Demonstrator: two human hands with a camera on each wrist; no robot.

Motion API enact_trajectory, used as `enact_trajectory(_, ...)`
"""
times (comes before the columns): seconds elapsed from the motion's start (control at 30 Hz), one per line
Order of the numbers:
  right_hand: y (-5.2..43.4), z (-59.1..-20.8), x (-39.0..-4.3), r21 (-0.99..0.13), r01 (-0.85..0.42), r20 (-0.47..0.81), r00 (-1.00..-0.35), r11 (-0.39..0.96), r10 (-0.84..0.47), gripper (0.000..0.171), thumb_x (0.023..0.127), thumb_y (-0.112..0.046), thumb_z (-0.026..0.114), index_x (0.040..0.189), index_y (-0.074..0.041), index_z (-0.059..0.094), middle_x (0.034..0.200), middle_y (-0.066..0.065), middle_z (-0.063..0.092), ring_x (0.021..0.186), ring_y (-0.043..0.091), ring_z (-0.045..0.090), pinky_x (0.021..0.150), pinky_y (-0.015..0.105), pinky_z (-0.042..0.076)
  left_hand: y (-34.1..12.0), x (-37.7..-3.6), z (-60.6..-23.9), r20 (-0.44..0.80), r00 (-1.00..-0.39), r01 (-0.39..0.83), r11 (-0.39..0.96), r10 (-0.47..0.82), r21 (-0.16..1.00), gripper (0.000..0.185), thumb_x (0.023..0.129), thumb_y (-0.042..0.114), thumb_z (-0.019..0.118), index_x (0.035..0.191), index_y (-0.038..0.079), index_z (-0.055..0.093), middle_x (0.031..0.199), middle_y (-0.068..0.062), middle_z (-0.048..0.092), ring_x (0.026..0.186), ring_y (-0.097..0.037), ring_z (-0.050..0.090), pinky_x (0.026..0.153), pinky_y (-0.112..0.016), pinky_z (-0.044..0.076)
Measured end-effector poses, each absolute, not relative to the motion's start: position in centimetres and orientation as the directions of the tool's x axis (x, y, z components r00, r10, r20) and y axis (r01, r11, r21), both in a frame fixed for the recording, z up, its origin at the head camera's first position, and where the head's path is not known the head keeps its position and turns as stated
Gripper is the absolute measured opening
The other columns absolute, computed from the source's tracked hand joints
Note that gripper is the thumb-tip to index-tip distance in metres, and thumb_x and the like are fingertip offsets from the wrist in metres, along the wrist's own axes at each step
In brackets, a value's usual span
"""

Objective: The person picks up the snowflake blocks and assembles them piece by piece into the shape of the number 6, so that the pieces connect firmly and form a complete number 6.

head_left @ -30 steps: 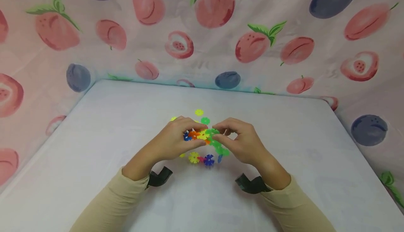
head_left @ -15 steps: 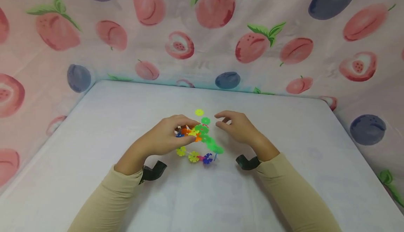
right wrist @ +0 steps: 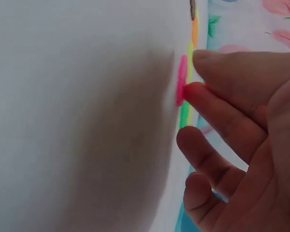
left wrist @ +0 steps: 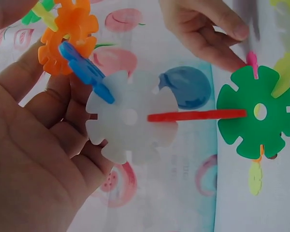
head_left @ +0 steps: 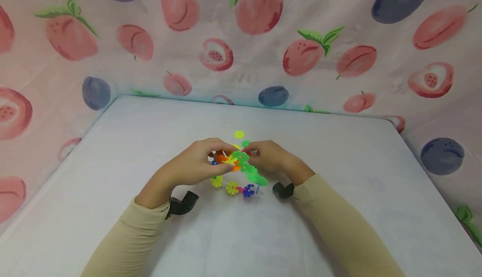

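My left hand (head_left: 220, 156) grips a cluster of joined snowflake discs (head_left: 241, 164) just above the white table (head_left: 113, 151). In the left wrist view its fingers (left wrist: 63, 125) curl round a white disc (left wrist: 130, 118) joined to blue (left wrist: 84, 70) and orange discs (left wrist: 67, 36). A red disc seen edge-on (left wrist: 193, 116) links the white one to a green disc (left wrist: 256, 113). My right hand (head_left: 251, 151) is at the cluster's far right side and pinches a pink disc (right wrist: 182, 79) between thumb and finger; that pink disc (left wrist: 252, 62) slots into the green one.
Loose discs lie on the table: a yellow-green one (head_left: 239, 134) behind the hands, two yellow ones (head_left: 216, 181) (head_left: 232, 188) and a blue one (head_left: 248, 191) under the cluster. A fruit-print cloth (head_left: 263, 38) walls the table on three sides.
My right hand let go of the cluster, lifted away to the right, then came back and now pinches the pink disc. My left hand shifted the cluster slightly left.
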State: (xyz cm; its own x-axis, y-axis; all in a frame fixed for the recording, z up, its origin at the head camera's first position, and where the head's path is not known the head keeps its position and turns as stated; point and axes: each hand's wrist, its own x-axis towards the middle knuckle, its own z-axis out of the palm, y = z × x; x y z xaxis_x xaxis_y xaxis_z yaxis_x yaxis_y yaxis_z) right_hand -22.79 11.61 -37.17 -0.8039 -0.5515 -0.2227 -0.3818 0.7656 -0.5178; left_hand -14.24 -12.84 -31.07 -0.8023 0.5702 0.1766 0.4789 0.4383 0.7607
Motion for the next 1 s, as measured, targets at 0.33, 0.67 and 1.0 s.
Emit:
enact_trajectory(0.33,11.8,-37.6,-22.4,-0.470,-0.443,-0.170,-0.804,0.763,-0.570,0.036,0.095,-0.016,0.065,0.131,-0.012,0.067,0.096,0.002,0.069,0.091,0.023,0.057,0.083,0.040,0.051,-12.8,-14.2,-30.8,0.168,-0.805,0.473,0.445,0.569,0.760,0.034,0.091,0.016,0.073,0.123,0.006,0.068,0.104,0.003,0.065,0.094,-0.015,0.058,0.089,-0.041,0.049)
enact_trajectory(0.67,11.9,-37.8,-22.2,-0.446,-0.420,-0.184,-0.821,0.790,-0.540,0.034,0.092,-0.011,0.071,0.125,-0.004,0.068,0.112,0.007,0.066,0.105,0.024,0.057,0.096,0.040,0.049,-12.5,-14.1,-31.0,0.169,-0.804,0.468,0.432,0.570,0.771,0.032,0.090,0.016,0.074,0.121,0.006,0.069,0.107,0.002,0.065,0.096,-0.017,0.057,0.091,-0.041,0.049)
enact_trajectory(1.0,14.0,-36.3,-20.8,-0.637,-0.290,-0.098,-0.888,0.714,-0.449,0.017,0.094,-0.020,0.071,0.108,-0.012,0.067,0.090,0.001,0.064,0.079,0.019,0.061,0.073,0.034,0.054,-12.3,-14.2,-31.2,0.155,-0.811,0.457,0.446,0.564,0.770,0.034,0.091,0.018,0.074,0.122,0.007,0.068,0.107,0.002,0.065,0.095,-0.017,0.057,0.091,-0.041,0.049)
